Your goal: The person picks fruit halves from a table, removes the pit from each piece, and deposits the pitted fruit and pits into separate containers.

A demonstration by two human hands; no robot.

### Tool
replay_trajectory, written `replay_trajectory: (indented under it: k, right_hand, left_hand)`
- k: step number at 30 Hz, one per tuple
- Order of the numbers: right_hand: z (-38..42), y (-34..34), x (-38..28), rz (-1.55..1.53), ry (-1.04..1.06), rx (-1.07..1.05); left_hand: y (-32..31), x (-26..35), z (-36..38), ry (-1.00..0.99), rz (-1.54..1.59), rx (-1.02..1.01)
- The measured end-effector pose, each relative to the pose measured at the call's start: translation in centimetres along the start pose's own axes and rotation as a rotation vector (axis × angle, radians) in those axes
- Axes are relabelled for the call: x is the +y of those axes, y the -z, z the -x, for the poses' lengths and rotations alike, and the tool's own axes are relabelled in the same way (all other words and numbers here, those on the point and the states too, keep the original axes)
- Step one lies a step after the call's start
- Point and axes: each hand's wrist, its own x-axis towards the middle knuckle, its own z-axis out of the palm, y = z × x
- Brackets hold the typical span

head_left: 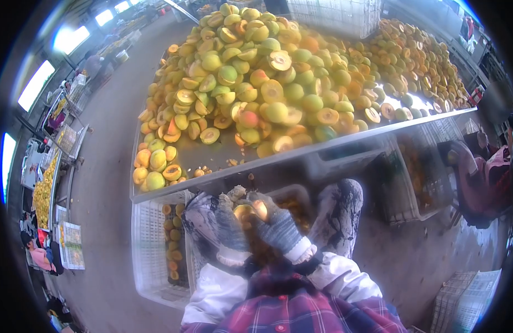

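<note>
My left hand (231, 223), in a grey-blue glove, is closed around a cut yellow fruit half (243, 212) above my lap. Pressed close beside it, my right hand (277, 225), gloved the same way, grips another orange-yellow fruit piece (260, 209). Both hands are between my knees, just below the near edge of a metal table (223, 151) heaped with halved green and orange fruit (228, 75). Whether either hand also holds a tool cannot be made out.
A white crate (148, 250) with fruit halves stands left of my legs, another crate (403, 188) to the right. A seated person (481, 177) is at the far right; other people (42, 255) sit at the far left. Stacked crates (464, 299) stand lower right.
</note>
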Motion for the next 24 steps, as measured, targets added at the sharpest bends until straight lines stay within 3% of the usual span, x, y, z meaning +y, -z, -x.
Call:
replay_trajectory:
  k: [2, 3, 4, 5, 6, 8, 15, 18, 24]
  right_hand:
    - [-0.4, 0.2, 0.2, 0.034, 0.013, -0.039]
    - [0.1, -0.9, 1.8, 0.115, 0.100, 0.007]
    - [0.0, -1.2, 1.6, 0.196, 0.189, 0.051]
    - [0.1, -0.4, 1.7, -0.019, -0.075, -0.145]
    - [0.1, -0.8, 1.9, -0.020, -0.075, -0.147]
    - [0.2, -2.1, 2.6, -0.349, -0.137, -0.021]
    - [0.5, -0.6, 0.4, -0.207, -0.198, 0.053]
    - [0.9, -1.4, 1.8, -0.179, -0.085, 0.164]
    - [1.4, -1.4, 2.0, -0.339, -0.199, 0.133]
  left_hand:
    - [0.5, -2.4, -0.5, -0.168, -0.190, -0.211]
    - [0.5, -3.8, -0.7, -0.169, -0.188, -0.213]
    - [0.3, -4.8, -1.0, 0.185, 0.210, -0.151]
    - [0.4, -5.7, -1.1, 0.537, 0.606, -0.080]
    - [-1.1, -3.3, -0.2, 0.536, 0.605, -0.078]
    - [-5.5, 3.4, 2.6, -0.323, -0.730, 0.338]
    - [-0.7, -5.1, 2.0, -0.608, -0.728, 0.034]
    - [-1.2, -5.0, 2.3, -0.383, -0.448, 0.033]
    - [-1.6, -4.8, 2.1, 0.360, 0.366, 0.057]
